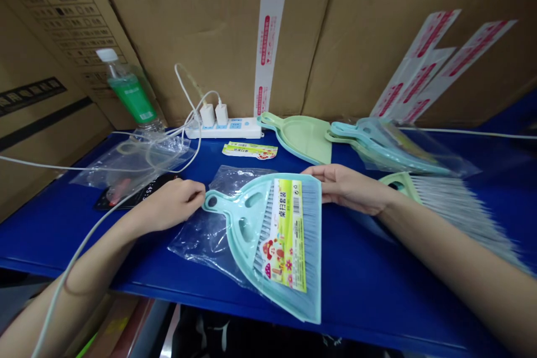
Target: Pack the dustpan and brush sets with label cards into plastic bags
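Note:
A light blue dustpan point(247, 229) with a grey-bristled brush and a green label card point(287, 235) tucked in it lies on the blue table point(377, 285). My left hand point(174, 201) pinches the end of the dustpan's handle. My right hand point(344, 185) grips the far corner of the pan's wide edge. A clear plastic bag point(201, 238) lies under the handle side of the set.
More dustpans, green point(306, 137) and blue in plastic point(390, 145), lie behind, with a loose brush point(453, 201) at right. A white power strip point(224, 127) with chargers and cables, a green-labelled bottle point(132, 92), a label card point(249, 150) and cardboard boxes stand at the back.

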A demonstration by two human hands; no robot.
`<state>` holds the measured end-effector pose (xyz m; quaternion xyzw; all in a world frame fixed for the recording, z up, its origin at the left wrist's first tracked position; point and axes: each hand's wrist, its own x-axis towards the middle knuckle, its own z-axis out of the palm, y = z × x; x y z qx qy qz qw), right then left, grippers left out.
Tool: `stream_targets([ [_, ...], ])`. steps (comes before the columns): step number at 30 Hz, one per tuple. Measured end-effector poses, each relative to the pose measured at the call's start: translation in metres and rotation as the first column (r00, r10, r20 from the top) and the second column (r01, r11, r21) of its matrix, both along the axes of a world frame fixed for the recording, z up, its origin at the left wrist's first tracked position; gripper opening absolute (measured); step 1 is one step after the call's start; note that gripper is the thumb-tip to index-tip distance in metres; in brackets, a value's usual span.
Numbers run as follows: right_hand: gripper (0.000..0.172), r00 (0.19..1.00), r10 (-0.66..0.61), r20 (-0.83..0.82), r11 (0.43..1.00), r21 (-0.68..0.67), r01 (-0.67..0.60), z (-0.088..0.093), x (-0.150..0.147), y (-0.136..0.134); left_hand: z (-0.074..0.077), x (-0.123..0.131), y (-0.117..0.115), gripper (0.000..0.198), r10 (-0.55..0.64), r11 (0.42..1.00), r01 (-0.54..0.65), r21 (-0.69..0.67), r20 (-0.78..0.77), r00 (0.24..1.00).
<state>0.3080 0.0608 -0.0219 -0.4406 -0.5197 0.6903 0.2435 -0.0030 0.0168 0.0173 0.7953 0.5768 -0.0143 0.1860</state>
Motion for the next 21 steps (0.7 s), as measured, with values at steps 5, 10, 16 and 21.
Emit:
stream_targets([
  [5,0.037,0.999,0.02,0.043,0.999,0.037,-0.022,0.004,-0.0019,-0.0027,0.0021,0.0024,0.0002,0.024,-0.002,1.0,0.002,0.0,-0.027,1.0],
  [10,0.023,0.989,0.099,0.107,0.994,0.043,-0.104,0.0061,-0.0006,-0.0037,0.0033,0.0035,0.0004,0.03,0.055,0.994,-0.044,0.104,-0.102,0.993],
  [16,0.022,0.987,0.041,0.155,0.998,0.04,-0.048,0.0066,-0.0039,-0.0061,0.0042,0.0033,-0.0004,0.031,0.117,0.985,-0.096,0.143,-0.14,0.983],
  [21,0.063,0.992,0.071,0.107,0.994,0.073,-0.079,0.0022,-0.0057,-0.01,0.0033,0.0027,-0.0002,0.03,0.134,0.983,-0.11,0.149,-0.16,0.978],
])
